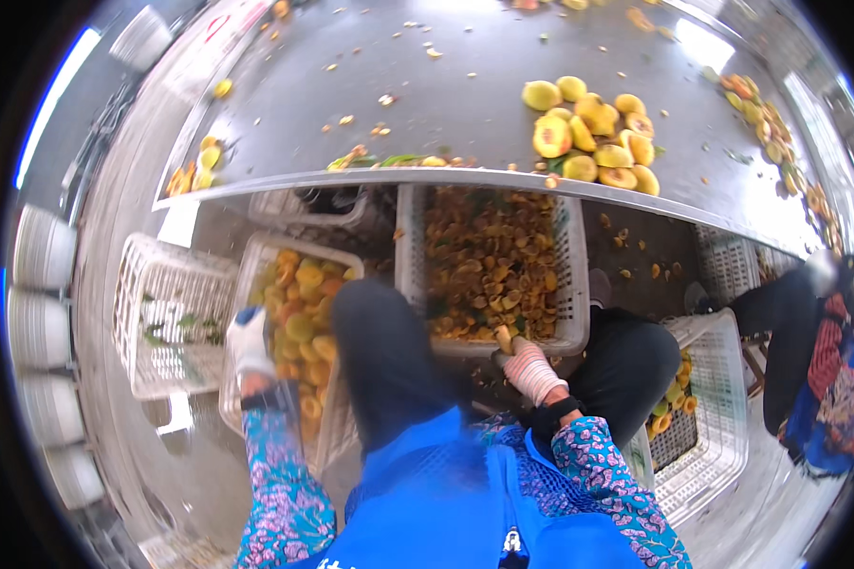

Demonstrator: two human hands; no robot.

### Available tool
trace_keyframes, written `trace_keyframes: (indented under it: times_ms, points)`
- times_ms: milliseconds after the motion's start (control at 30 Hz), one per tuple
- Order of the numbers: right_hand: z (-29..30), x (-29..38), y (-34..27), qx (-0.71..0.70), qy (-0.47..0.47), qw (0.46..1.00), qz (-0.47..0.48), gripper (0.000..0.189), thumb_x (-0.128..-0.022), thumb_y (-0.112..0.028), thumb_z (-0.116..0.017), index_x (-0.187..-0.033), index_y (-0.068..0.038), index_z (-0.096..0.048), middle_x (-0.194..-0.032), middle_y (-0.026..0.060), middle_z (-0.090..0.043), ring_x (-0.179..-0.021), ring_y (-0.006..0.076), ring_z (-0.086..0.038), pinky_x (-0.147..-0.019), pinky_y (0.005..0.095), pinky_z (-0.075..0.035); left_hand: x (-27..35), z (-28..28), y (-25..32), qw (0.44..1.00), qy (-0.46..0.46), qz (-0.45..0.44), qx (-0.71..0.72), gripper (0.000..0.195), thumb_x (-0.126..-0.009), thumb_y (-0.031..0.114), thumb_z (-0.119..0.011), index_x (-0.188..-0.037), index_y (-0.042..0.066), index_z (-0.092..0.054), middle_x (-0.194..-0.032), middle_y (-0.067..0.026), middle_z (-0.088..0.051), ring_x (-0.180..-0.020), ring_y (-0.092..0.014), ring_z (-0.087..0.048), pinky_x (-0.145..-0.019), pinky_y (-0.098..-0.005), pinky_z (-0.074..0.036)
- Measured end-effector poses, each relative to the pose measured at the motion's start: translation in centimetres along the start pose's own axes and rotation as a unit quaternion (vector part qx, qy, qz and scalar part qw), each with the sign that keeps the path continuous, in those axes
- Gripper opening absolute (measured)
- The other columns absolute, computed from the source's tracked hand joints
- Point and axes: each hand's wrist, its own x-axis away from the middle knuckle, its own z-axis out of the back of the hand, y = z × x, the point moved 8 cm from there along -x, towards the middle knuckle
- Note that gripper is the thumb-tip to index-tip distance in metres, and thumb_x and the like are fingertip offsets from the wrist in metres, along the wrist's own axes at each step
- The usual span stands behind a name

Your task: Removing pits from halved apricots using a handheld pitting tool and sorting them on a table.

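My left hand (250,343), in a white glove with blue at the fingertips, is blurred beside the left side of a white plastic crate (352,262) of whole yellow-orange peaches (300,327). Whether its fingers grip anything is unclear. My right hand (532,371), in a striped glove, is closed around a small tan object (503,338), perhaps a tool handle. It is at the near rim of a second white crate (574,284), which holds brown peach pits and scraps (494,263). Halved peaches (594,139) lie piled on the metal table (434,92) ahead.
An open white crate (174,259) with some leaves stands at far left. Another crate (712,427) with peaches is at my right. A co-worker (818,355) sits beyond it. Stacked white buckets (43,327) line the left side. Scraps lie along the table's front edge (462,173).
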Motion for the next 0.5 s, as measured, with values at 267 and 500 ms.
trace_keyframes:
  times_ms: [267,500]
  points:
    - [1.8,-0.4,0.8,-0.014,0.054,0.998,0.005,0.036,-0.080,-0.028,-0.060,-0.093,0.005,-0.059,-0.084,0.0286,-0.061,-0.085,0.0435,-0.059,-0.071,0.0426,-0.048,11.0,-25.8,24.1,0.931,-0.279,-0.221,0.082,0.032,-0.083,0.000,-0.060,-0.115,-0.004,-0.058,-0.110,-0.0095,-0.062,-0.098,-0.014,-0.059,-0.088,-0.0250,-0.046]
    - [1.2,-0.7,0.8,-0.012,0.041,0.999,-0.022,0.035,-0.080,-0.028,-0.058,-0.096,0.003,-0.057,-0.088,0.0298,-0.060,-0.091,0.0442,-0.057,-0.075,0.0445,-0.047,14.8,-45.1,30.5,0.763,-0.354,-0.494,-0.221,0.066,-0.070,0.029,-0.072,-0.127,0.005,-0.048,-0.112,-0.0188,-0.059,-0.108,-0.032,-0.056,-0.093,-0.0355,-0.043]
